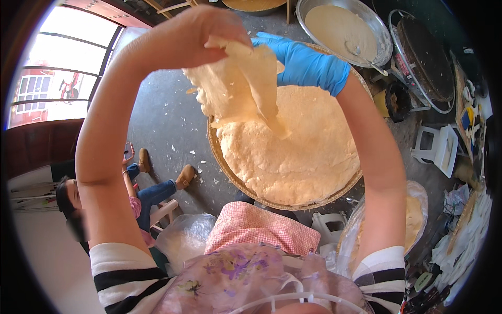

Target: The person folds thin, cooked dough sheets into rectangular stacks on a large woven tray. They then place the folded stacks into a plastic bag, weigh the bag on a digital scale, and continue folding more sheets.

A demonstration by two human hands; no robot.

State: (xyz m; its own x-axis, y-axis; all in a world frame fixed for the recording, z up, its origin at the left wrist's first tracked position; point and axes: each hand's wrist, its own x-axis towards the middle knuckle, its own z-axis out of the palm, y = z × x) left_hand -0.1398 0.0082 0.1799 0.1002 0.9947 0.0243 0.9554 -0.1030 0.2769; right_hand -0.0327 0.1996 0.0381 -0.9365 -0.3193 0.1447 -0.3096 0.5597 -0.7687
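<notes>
My bare left hand (215, 33) grips the upper edge of a thin, pale flatbread sheet (239, 86). The sheet hangs in folds, its lower tip reaching the broad stack of similar flatbreads (298, 157) below. On my right hand (302, 62) is a blue disposable glove; it is against the sheet's right side. Part of its fingers is hidden behind the sheet, so its grip does not show. A large round woven tray (225, 168) holds the stack, its rim showing around the edge.
A metal basin (382, 49) of batter with a ladle (364, 59) stands at upper right, beside a round griddle (425, 59). White plastic stools (435, 147) stand right. At left sits a person (135, 200) holding a phone. Plastic-covered flatbread (413, 219) lies lower right.
</notes>
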